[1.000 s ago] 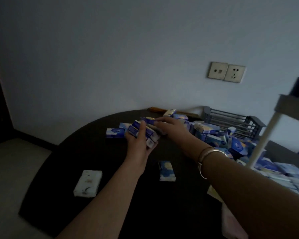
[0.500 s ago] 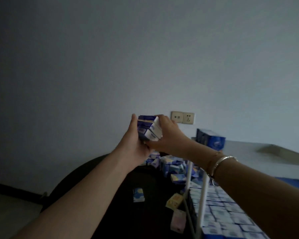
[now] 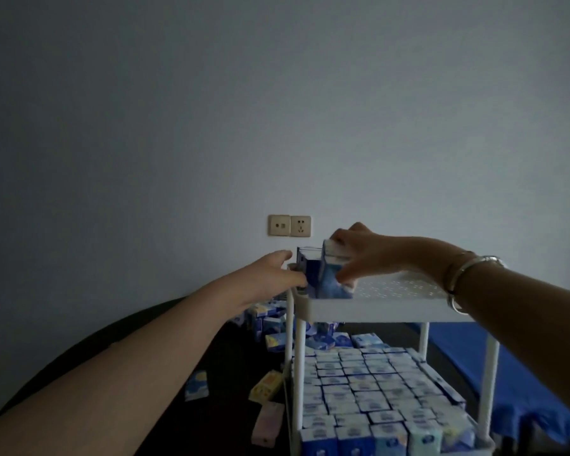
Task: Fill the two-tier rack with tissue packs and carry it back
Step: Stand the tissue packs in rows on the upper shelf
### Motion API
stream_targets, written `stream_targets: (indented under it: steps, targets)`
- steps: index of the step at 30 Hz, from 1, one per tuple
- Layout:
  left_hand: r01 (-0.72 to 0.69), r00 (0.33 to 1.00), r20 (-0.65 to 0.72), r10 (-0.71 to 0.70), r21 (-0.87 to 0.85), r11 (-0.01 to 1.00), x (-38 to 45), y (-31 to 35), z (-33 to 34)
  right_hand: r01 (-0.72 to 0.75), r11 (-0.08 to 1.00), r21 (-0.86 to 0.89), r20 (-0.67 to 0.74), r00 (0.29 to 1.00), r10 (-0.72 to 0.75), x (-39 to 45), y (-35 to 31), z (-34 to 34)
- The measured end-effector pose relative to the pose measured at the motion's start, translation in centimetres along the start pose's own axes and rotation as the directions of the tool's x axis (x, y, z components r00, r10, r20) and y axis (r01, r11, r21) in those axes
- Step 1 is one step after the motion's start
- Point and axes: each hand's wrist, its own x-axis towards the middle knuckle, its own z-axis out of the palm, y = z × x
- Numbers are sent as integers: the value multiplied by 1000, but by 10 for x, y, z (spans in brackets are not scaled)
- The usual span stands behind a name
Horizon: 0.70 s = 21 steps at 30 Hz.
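Note:
A white two-tier rack stands on the dark round table. Its lower tier is packed with upright blue-and-white tissue packs. At the far left corner of the perforated top tier, a small stack of blue tissue packs stands upright. My left hand holds the stack from the left. My right hand, with bracelets on its wrist, grips the stack from the right, thumb on the near face and fingers over the top. The rest of the top tier is bare.
Loose tissue packs lie heaped on the table behind the rack. A blue pack, a yellow pack and a pink pack lie left of the rack. A wall socket is behind. Blue cloth lies to the right.
Both hands lifted the stack of packs off the table, carried it rightward and set it down on the rack's top tier corner. The view swung right toward the rack.

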Motion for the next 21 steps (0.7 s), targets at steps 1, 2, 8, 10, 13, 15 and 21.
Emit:
stream_targets:
  steps: [1, 2, 8, 10, 13, 15, 21]
  targets:
    - [1, 999, 37, -1, 7, 1000, 2, 2, 5, 3, 1000, 0, 11, 1000, -3, 3, 3, 6]
    - [3, 998, 63, -3, 10, 1000, 4, 3, 9, 2, 1000, 12, 17, 1000, -2, 6, 4, 12]
    - [58, 996, 57, -66, 137, 989, 28, -8, 32, 11, 991, 135, 33, 999, -15, 15, 15, 35]
    - [77, 994, 69, -89, 156, 985, 31, -4, 35, -22, 957, 289, 72, 997, 1, 14, 16, 37]
    - [120, 989, 65, -131, 149, 981, 21, 11, 38, -24, 894, 448, 58, 998, -3, 14, 14, 40]
    - [130, 988, 64, -141, 150, 980, 20, 13, 39, -24, 885, 466, 50, 999, 1, 17, 12, 41]
    - [112, 989, 87, -118, 66, 991, 23, 8, 38, 0, 860, 511, 14, 1000, -9, 11, 11, 40]
